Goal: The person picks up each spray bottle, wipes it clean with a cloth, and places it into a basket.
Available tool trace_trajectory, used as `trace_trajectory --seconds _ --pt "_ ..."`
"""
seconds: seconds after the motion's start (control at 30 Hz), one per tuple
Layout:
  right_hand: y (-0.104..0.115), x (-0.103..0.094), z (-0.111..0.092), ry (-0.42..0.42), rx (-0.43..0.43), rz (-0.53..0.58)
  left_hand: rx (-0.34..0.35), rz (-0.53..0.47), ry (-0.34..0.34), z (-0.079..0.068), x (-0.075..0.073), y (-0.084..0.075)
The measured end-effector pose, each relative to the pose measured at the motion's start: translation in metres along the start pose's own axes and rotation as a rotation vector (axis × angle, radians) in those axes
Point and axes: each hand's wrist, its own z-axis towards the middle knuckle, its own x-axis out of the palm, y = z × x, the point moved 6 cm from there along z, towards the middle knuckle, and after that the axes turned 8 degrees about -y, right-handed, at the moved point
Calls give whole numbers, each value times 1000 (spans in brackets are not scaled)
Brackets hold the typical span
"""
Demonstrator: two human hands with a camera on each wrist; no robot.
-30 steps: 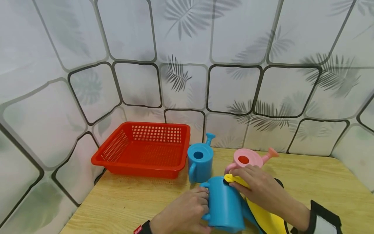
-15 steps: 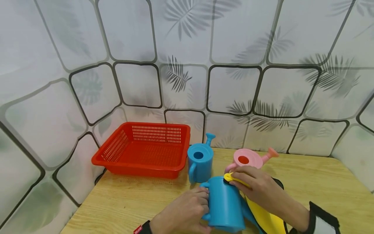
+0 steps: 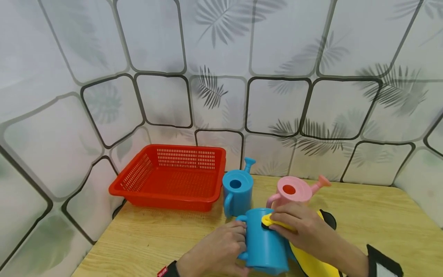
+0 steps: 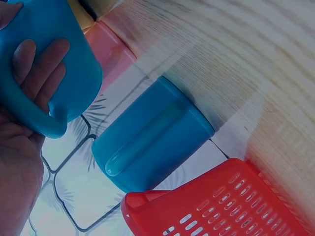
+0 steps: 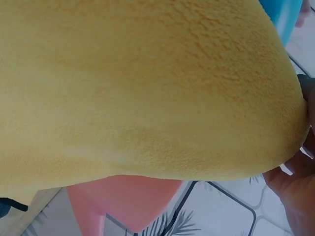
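Fingers of my left hand curl through the handle of a blue watering can, which lies tipped over just above or on the table. In the left wrist view its curved handle crosses in front of the fingers. My right hand grips a yellow cloth with black edging and presses a bunched fold against the can's side. That cloth fills most of the right wrist view and looks fuzzy. The held can's spout is mostly hidden by the cloth and hand.
A second blue watering can stands upright behind the held one. To its right is a pink watering can, partly hidden by my right hand. A red basket sits at the left on the wooden table. A patterned curtain hangs behind.
In the last half second my right hand has slid the cloth a little down the can's side, toward me. My left hand and the can stay almost in place.
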Motion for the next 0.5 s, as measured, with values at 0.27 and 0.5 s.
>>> trace_trajectory --seconds 0.27,0.5 --pt "12 0 -2 17 -34 32 2 -6 -2 -1 0 2" --pt "25 0 -4 62 -50 96 3 -5 -14 -2 -1 3"
